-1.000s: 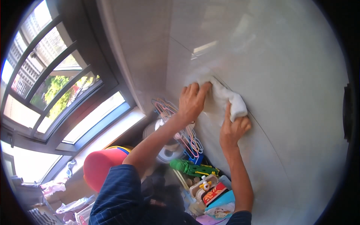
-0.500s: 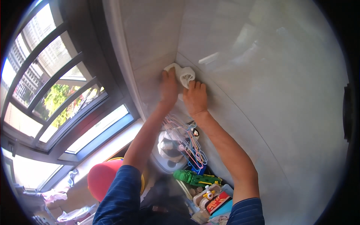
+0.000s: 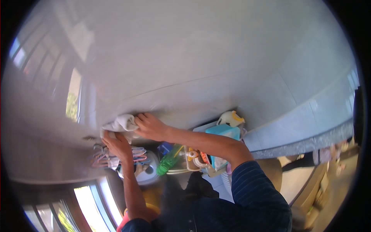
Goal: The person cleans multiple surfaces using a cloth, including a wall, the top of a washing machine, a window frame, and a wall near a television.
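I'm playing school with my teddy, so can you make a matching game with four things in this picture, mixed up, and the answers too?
Things
1. Cloth
2. Hangers
3. Right sleeve
4. Window

Clues
A. Dark blue with thin stripes
B. Bright, near the bottom left edge
C. Pinkish and bluish, bunched together
D. White, touched by the left hand and right hand

Right pairs: 1-D; 2-C; 3-A; 4-B

Head-worn view (fisheye), looking down, near
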A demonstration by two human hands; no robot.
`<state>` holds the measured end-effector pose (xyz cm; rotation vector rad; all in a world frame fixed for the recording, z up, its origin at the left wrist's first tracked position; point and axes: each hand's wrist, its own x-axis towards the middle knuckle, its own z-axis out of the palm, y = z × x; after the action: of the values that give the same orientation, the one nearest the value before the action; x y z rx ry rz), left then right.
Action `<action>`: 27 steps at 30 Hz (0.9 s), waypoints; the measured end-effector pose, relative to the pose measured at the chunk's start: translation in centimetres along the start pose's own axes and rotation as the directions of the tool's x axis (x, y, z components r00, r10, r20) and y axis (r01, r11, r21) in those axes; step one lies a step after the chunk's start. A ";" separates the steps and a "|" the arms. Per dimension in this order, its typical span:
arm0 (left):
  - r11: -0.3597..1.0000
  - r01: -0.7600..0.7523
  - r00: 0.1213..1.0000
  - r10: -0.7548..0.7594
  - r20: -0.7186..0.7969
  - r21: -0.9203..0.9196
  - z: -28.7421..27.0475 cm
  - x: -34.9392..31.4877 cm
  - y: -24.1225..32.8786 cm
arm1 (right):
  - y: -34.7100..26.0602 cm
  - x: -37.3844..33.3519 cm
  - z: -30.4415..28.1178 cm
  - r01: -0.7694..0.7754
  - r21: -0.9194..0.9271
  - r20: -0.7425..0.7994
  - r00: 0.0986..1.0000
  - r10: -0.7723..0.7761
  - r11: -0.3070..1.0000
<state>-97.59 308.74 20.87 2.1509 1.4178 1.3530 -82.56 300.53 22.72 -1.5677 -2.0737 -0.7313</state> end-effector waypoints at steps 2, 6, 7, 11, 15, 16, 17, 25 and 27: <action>0.993 -0.053 0.996 0.060 0.070 -0.101 2.7 -3.8 2.7 | 2.3 -5.4 -2.3 -0.084 -0.078 -0.008 0.996 0.084 0.993; 0.964 -0.049 0.955 0.122 0.272 -0.261 6.1 -9.5 8.4 | 5.5 -15.0 -5.7 -0.282 -0.199 -0.020 0.959 0.284 0.939; 0.956 -0.002 0.929 0.110 0.354 -0.292 6.6 -10.6 9.9 | 6.1 -16.8 -6.8 -0.334 -0.199 -0.084 0.942 0.324 0.921; 0.795 -0.325 0.859 0.475 0.192 -0.513 10.5 -13.7 17.1 | 8.2 -23.6 -12.3 -0.537 -0.247 -0.109 0.843 0.527 0.807; 0.733 -0.166 0.758 0.523 0.390 -0.660 9.2 -14.9 27.0 | 9.1 -27.3 -19.8 -0.773 -0.326 -0.192 0.617 0.763 0.543; 0.669 -0.209 0.752 0.576 0.321 -0.713 9.4 -15.2 28.9 | 9.1 -27.6 -22.5 -0.813 -0.322 -0.190 0.557 0.808 0.485; 0.655 -0.209 0.747 0.586 0.313 -0.726 9.4 -15.7 31.1 | 9.5 -28.1 -24.9 -0.814 -0.335 -0.202 0.554 0.808 0.475; 0.296 -0.417 0.720 0.685 -0.113 -0.860 10.7 -13.0 49.0 | 16.5 -21.7 -43.9 -0.470 -0.869 -0.351 0.806 0.477 0.155; 0.315 -0.390 0.731 0.677 -0.083 -0.865 11.3 -12.6 52.0 | 17.4 -19.9 -45.5 -0.448 -0.891 -0.343 0.773 0.534 0.076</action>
<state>-58.53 275.34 39.66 1.9587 -0.2546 1.3628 -59.27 260.44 47.55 -2.7297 -0.7142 -1.8408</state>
